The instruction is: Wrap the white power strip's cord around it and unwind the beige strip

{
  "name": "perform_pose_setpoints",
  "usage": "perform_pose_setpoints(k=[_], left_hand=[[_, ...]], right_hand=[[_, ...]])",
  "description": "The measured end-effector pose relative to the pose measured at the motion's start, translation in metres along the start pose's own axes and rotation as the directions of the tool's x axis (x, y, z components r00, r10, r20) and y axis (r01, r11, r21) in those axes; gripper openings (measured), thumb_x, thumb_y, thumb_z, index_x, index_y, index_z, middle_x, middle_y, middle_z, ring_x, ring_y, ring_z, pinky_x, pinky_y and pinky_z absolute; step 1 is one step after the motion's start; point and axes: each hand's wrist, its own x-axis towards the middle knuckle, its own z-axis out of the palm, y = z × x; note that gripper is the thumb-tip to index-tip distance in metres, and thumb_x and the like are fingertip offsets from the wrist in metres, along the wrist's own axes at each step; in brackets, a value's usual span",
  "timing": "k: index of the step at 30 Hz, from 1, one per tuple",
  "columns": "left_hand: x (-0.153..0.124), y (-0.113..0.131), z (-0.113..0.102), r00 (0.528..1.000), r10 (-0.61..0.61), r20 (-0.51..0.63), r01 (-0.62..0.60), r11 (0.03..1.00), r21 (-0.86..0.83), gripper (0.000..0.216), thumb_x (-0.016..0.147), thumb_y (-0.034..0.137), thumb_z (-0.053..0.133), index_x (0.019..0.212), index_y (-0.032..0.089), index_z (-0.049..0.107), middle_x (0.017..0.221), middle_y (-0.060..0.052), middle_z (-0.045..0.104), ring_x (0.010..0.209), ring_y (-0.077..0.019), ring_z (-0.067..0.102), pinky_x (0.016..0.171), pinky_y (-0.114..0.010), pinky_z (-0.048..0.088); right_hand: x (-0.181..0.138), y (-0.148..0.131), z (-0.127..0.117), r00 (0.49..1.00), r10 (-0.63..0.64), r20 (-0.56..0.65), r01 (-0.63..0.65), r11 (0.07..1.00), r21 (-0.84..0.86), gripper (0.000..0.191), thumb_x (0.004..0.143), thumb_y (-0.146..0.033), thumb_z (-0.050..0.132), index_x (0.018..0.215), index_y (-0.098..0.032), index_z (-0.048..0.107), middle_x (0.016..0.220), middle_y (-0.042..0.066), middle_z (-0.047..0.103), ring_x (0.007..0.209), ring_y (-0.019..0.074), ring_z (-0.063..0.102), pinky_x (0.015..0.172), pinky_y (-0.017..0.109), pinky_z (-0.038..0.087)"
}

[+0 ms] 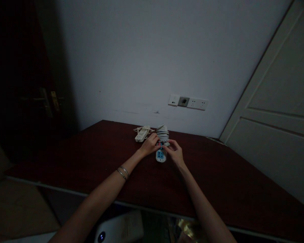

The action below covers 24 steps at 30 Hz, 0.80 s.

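A white power strip [161, 157] with blue socket faces lies on the dark red table, its white cord [162, 133] wound round its far part. My left hand [150, 145] is closed at the strip's left side, fingertips on the cord and a small pinkish bit near the middle. From the right, my right hand [174, 151] pinches what looks like the cord's pale plug [167, 144]. Fingers partly cover the spot between the hands. Just left of it rests a second white power strip [142, 134] with its cord laid over it.
The dark red tabletop [91, 158] reaches back to a pale wall with a row of wall sockets [197, 103]. A white panelled door [278, 135] stands at the right, a dark door with a handle [47, 101] at the left. Below the front edge sits a white device [121, 227].
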Motion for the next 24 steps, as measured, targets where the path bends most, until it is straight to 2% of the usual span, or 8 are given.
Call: perform_pose_setpoints(k=[5, 9, 13, 20, 24], left_hand=[[0.001, 0.000, -0.003, 1.000, 0.020, 0.014, -0.021, 0.999, 0.041, 0.008, 0.072, 0.011, 0.051, 0.074, 0.018, 0.047, 0.082, -0.006, 0.050, 0.083, -0.0208, 0.051, 0.076, -0.036, 0.044], [0.002, -0.001, 0.000, 0.997, 0.073, 0.007, -0.073, 0.985, 0.153, 0.009, 0.071, 0.011, 0.051, 0.073, 0.017, 0.046, 0.080, -0.006, 0.049, 0.080, -0.0198, 0.050, 0.072, -0.034, 0.046], [0.000, -0.002, 0.005, 0.995, 0.093, -0.027, -0.087, 0.979, 0.186, 0.010, 0.070, 0.010, 0.051, 0.073, 0.017, 0.045, 0.079, -0.005, 0.049, 0.078, -0.0188, 0.050, 0.069, -0.032, 0.046], [-0.005, -0.004, 0.013, 0.993, 0.080, -0.084, -0.068, 0.988, 0.139, 0.007, 0.071, 0.012, 0.053, 0.072, 0.017, 0.047, 0.077, -0.004, 0.049, 0.074, -0.0171, 0.049, 0.066, -0.031, 0.044], [-0.007, -0.005, 0.020, 0.992, -0.002, -0.125, 0.006, 1.000, 0.028, 0.005, 0.073, 0.014, 0.054, 0.076, 0.016, 0.051, 0.079, -0.004, 0.050, 0.076, -0.0163, 0.050, 0.069, -0.030, 0.044]], right_hand=[[0.000, 0.004, -0.003, 0.997, -0.071, 0.038, 0.075, 0.991, -0.111, 0.041, 0.055, -0.040, 0.074, 0.086, -0.019, 0.058, 0.083, 0.002, 0.058, 0.076, 0.0161, 0.059, 0.071, 0.031, 0.050], [-0.001, 0.004, -0.002, 0.994, -0.102, 0.047, 0.107, 0.987, -0.118, 0.040, 0.056, -0.039, 0.075, 0.085, -0.019, 0.058, 0.084, 0.002, 0.057, 0.078, 0.0159, 0.058, 0.075, 0.032, 0.049], [-0.003, 0.002, -0.001, 0.994, -0.110, 0.015, 0.111, 0.986, -0.127, 0.039, 0.057, -0.039, 0.074, 0.086, -0.019, 0.058, 0.086, 0.003, 0.057, 0.078, 0.0161, 0.058, 0.075, 0.032, 0.049], [-0.002, 0.002, -0.003, 0.999, -0.046, -0.029, 0.040, 0.986, -0.164, 0.044, 0.056, -0.042, 0.075, 0.088, -0.017, 0.059, 0.088, 0.005, 0.060, 0.074, 0.0164, 0.058, 0.068, 0.031, 0.048], [0.001, 0.004, -0.003, 0.998, -0.024, -0.062, 0.015, 0.989, -0.146, 0.045, 0.053, -0.042, 0.076, 0.086, -0.016, 0.059, 0.085, 0.005, 0.061, 0.072, 0.0164, 0.058, 0.067, 0.031, 0.048]])
